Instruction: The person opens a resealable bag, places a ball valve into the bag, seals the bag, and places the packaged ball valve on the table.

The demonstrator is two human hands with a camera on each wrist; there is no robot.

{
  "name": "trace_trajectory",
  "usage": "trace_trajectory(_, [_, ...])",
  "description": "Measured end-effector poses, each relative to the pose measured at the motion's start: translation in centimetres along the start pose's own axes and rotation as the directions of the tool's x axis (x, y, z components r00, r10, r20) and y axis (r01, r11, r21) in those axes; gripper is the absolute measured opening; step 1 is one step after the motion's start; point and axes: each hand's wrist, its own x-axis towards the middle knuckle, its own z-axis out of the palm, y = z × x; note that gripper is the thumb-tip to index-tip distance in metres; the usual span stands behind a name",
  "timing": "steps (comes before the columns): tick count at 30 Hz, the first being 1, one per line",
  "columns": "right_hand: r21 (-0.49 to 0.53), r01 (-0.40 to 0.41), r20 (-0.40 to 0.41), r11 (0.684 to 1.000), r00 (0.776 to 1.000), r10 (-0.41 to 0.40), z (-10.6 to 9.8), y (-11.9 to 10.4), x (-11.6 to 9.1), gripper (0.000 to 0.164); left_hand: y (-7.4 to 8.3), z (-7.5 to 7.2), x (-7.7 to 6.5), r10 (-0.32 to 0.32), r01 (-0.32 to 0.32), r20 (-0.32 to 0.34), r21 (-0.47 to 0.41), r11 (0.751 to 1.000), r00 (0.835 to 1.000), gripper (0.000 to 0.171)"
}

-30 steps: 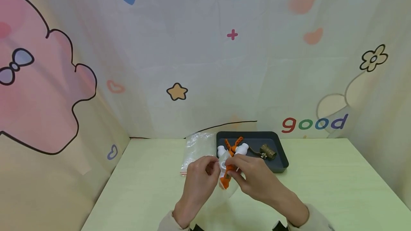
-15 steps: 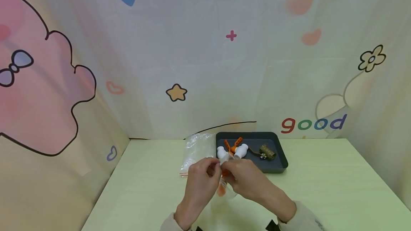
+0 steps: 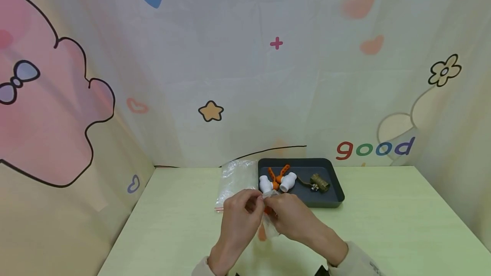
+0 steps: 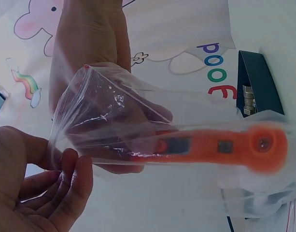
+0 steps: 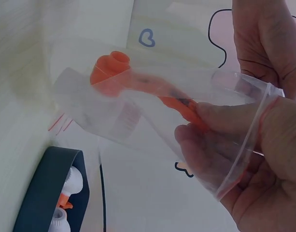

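My left hand (image 3: 241, 212) pinches the mouth edge of a clear plastic zip bag (image 4: 104, 99) between thumb and fingers. Inside that bag, the fingers of my right hand (image 3: 293, 214) grip the end of the orange handle of a ball valve (image 4: 201, 147). The handle hangs down into the bag, with its round hub (image 5: 111, 72) toward the bottom. A white valve body shows blurred through the film in the left wrist view. From the head view, my fingers hide most of the valve.
Behind the hands stands a dark tray (image 3: 337, 191). It holds two white ball valves (image 3: 288, 181) with orange handles and a brass valve (image 3: 320, 182) with a lever. Left of the tray lies another clear zip bag (image 3: 238, 178). A printed curtain (image 3: 245, 76) closes the table's back.
My right hand has moved left and closer to the left hand, its fingers reaching into the bag. The orange-handled valve has sunk lower in the bag. My left hand has hardly moved.
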Motion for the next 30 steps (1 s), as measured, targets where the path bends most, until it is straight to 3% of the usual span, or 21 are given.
trace_trajectory(5, [0.014,0.006,0.015,1.000,1.000,-0.007,-0.2,0.0,0.1,0.013,-0.2,0.1,0.0,0.010,-0.010,-0.031,-0.011,1.000,0.999,0.007])
trace_trajectory(15, [0.081,0.010,-0.006,0.997,1.000,-0.009,-2.6,-0.8,-0.8,0.015,-0.3,-0.3,0.3,-0.040,0.033,-0.110,-0.060,0.998,0.993,0.009])
trace_trajectory(20, [0.125,0.049,-0.130,0.991,0.991,-0.033,-3.2,-1.2,-2.2,0.010,-0.6,-0.4,0.5,-0.024,0.016,-0.170,-0.054,0.998,0.985,0.009])
trace_trajectory(25, [0.118,0.060,-0.287,0.991,0.958,-0.024,-3.0,-1.8,-3.9,0.013,-0.7,-0.5,0.7,-0.034,0.025,-0.198,-0.048,0.999,0.980,0.008])
trace_trajectory(30, [0.084,0.001,-0.323,0.996,0.946,0.026,-2.3,-2.6,-5.0,0.015,-0.8,-0.6,0.7,-0.073,0.067,-0.207,-0.038,0.997,0.976,0.007])
